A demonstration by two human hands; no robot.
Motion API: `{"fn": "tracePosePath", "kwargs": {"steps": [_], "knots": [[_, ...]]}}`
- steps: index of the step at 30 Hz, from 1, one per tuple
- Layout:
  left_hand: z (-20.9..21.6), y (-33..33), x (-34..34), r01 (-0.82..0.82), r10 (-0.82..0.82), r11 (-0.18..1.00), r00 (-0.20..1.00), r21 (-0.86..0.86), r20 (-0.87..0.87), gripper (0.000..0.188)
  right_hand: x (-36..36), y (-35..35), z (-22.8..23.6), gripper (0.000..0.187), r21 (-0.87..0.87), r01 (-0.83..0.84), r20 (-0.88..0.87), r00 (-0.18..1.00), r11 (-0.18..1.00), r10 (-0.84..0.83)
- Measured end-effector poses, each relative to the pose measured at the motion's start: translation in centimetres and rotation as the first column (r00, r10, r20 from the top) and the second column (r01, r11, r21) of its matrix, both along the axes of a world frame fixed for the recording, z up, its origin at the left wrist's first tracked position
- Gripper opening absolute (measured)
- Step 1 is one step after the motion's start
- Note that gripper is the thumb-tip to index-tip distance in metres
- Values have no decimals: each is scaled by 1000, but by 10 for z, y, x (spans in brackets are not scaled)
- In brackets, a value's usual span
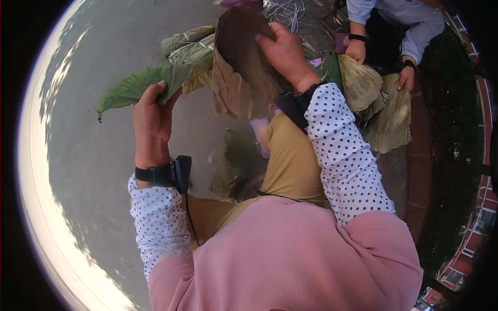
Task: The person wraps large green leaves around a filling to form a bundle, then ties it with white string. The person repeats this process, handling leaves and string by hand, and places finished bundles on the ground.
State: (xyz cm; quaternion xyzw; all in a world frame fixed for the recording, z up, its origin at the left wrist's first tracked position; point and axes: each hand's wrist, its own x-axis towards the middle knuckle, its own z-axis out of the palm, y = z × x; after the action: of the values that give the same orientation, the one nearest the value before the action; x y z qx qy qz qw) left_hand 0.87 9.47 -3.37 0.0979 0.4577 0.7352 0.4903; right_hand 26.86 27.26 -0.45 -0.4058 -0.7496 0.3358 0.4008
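Brown leaf (236,65), top centre: likely light, brittle; best held by edge.
Pinching it with right hand (288,54), green leaf (126,90) with left hand (153,120).

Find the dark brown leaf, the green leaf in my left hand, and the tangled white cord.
Dark brown leaf (245,63): head view, broad middle.
Green leaf (129,88): head view, left part.
White cord (287,10): head view, tangle's middle.
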Motion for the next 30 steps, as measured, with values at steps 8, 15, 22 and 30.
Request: {"fn": "tracePosePath", "kwargs": {"steps": [8, 15, 22, 30], "knots": [[3, 7, 9, 14, -15, 999, 1000, -30, -25, 20, 39, 4, 22, 23, 379, 126, 89, 981, 917, -172], [-2, 1, 8, 22, -23, 999, 1000, -38, -18, 21, 131, -40, 66, 20, 504, 193, 168, 934, 842, -314], [0, 0, 12, 79, -82, 994, 996, -76, -24, 15, 219, -86, 53, 18, -28, 319, 30, 947, 947, -318], [-1, 3, 19, 133, -136, 989, 990, -72, -40, 19, 263, -130, 43, 22, -275, 312, 109, 950, 909, -292]]}}
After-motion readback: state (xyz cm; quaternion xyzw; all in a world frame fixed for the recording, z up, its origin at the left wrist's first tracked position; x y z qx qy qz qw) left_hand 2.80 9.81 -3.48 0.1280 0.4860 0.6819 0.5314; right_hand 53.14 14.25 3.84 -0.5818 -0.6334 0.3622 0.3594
